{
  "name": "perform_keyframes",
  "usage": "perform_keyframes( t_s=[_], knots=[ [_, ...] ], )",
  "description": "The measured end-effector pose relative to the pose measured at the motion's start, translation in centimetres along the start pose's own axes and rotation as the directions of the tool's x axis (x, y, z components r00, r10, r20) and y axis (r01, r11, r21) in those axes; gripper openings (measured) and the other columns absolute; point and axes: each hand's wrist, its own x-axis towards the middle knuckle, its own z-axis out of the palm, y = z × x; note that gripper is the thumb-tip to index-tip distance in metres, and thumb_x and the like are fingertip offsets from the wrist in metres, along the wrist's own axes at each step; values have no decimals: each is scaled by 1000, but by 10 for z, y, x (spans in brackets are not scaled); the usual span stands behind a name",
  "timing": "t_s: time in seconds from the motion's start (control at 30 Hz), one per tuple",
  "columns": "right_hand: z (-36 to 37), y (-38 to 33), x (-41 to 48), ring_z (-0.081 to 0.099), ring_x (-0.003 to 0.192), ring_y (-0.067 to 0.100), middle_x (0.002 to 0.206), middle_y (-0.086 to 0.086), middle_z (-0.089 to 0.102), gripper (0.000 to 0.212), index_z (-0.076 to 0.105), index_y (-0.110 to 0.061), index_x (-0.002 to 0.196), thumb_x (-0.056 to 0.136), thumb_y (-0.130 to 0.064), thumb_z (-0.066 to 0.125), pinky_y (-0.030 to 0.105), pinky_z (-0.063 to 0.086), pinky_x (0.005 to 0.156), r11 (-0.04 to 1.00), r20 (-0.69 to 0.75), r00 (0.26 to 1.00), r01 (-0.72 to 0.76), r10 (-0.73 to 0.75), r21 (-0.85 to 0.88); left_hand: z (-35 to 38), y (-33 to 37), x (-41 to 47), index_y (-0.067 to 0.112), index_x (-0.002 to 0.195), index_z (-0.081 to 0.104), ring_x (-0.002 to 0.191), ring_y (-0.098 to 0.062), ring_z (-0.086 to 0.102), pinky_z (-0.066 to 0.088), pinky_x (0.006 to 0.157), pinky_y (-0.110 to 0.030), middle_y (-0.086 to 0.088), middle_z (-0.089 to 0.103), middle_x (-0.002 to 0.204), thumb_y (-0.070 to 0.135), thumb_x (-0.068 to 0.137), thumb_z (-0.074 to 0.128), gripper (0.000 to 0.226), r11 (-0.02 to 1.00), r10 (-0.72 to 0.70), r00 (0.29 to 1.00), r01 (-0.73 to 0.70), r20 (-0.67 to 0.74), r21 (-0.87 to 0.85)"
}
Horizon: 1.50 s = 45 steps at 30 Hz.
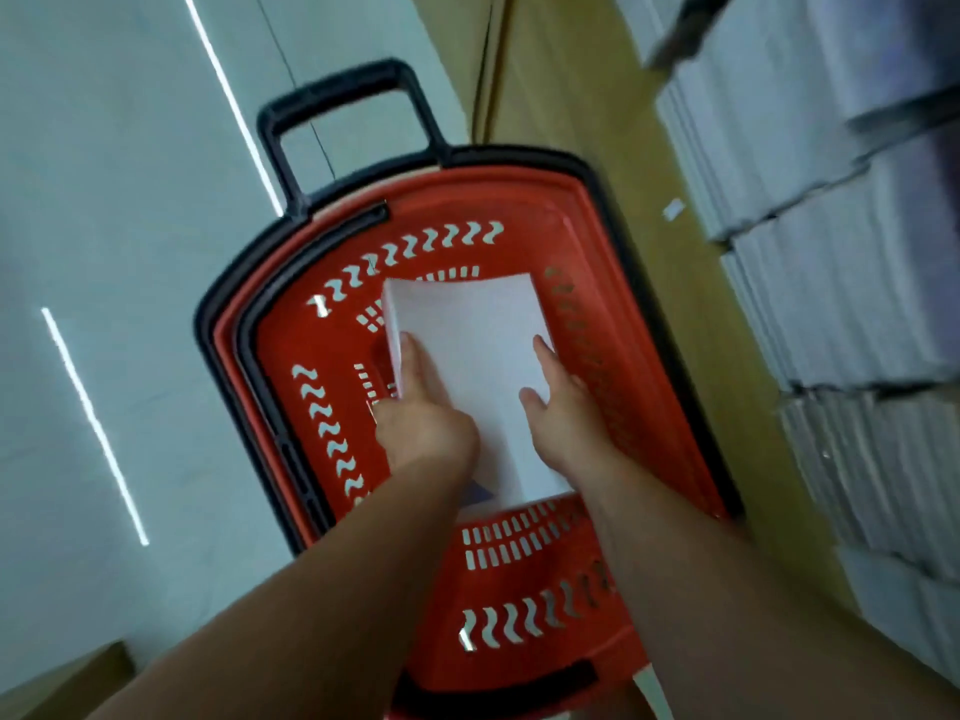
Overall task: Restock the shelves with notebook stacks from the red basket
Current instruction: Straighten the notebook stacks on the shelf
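A red basket (519, 210) with a black rim and a black pull handle (343, 96) stands on the floor below me. Inside it lies a white notebook stack (475, 345). My left hand (421, 413) grips the stack's left edge, fingers on top and thumb down its side. My right hand (558, 407) holds the stack's right edge, its thumb resting on the white cover. Both forearms reach down into the basket. The stack's underside and the basket floor beneath it are hidden.
Rows of white notebook stacks (831, 283) fill a wooden shelf (613, 122) along the right. A pale glossy floor (104, 252) with light reflections spreads on the left. A brown box corner (72, 683) shows at the bottom left.
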Motion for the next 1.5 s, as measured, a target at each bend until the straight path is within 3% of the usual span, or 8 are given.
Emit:
perform_keyframes(
  t_s=[0.27, 0.5, 0.6, 0.67, 0.83, 1.03, 1.33, 1.5],
  knots=[
    [-92, -66, -156, 26, 151, 24, 166, 7, 25, 62, 21, -43, 159, 105, -27, 48, 42, 28, 121, 980, -88, 996, 28, -10, 199, -121, 45, -132, 65, 147, -3, 127, -35, 50, 46, 104, -55, -7, 40, 141, 28, 105, 42, 72, 961, 271, 948, -277, 167, 14],
    [-166, -118, -323, 23, 152, 15, 166, -7, 25, 59, 23, -39, 159, 107, -26, 46, 17, 18, 108, 951, -224, 974, 82, -13, 298, -235, 77, -269, 56, 154, 2, 116, -23, 52, 51, 100, -43, 4, 48, 136, 2, 96, 48, 92, 883, 429, 829, -468, 358, 26],
    [-191, -131, -383, 33, 149, 18, 165, -9, 28, 60, 20, -49, 156, 105, -33, 46, 31, 33, 115, 930, -297, 955, 118, -10, 349, -276, 88, -319, 53, 154, 3, 112, -19, 56, 52, 87, -33, 8, 51, 134, 2, 92, 53, 95, 848, 469, 786, -528, 403, 43],
    [-206, -138, -415, 42, 141, 20, 162, -6, 31, 58, 18, -52, 155, 106, -34, 44, 33, 43, 103, 907, -303, 953, 128, 0, 401, -296, 95, -347, 55, 153, 4, 110, -19, 60, 55, 84, -32, 7, 54, 133, 5, 91, 55, 95, 830, 488, 763, -556, 423, 45],
    [-243, -149, -463, 45, 137, 24, 158, 2, 35, 57, 19, -51, 156, 107, -33, 42, 44, 45, 108, 872, -343, 939, 175, -8, 458, -319, 119, -400, 52, 155, 1, 116, -28, 60, 60, 88, -44, 0, 45, 144, -3, 89, 56, 102, 774, 523, 708, -628, 475, 83],
    [-269, -155, -481, 37, 146, 22, 165, 3, 28, 59, 24, -45, 157, 106, -27, 48, 29, 38, 105, 858, -416, 909, 230, -20, 459, -324, 137, -409, 53, 155, 3, 111, -26, 65, 58, 91, -50, 2, 50, 143, 0, 85, 59, 104, 715, 592, 619, -699, 516, 17],
    [-266, -227, -451, 36, 146, 19, 164, -2, 31, 61, 28, -46, 155, 104, -26, 54, 36, 39, 114, 784, -512, 851, 236, 119, 575, -362, 212, -344, 50, 156, 6, 119, -25, 61, 52, 102, -47, -1, 59, 139, 7, 85, 61, 100, 613, 619, 455, -789, 640, -32],
    [-246, -301, -444, 60, 102, 4, 153, -4, 44, 60, 33, -40, 155, 104, -20, 55, 27, 51, 86, 647, -537, 794, 254, 286, 719, -403, 268, -310, 47, 157, 17, 112, -16, 67, 56, 97, -45, 8, 62, 137, -2, 85, 56, 95, 560, 585, 348, -827, 733, -54]
  ],
)
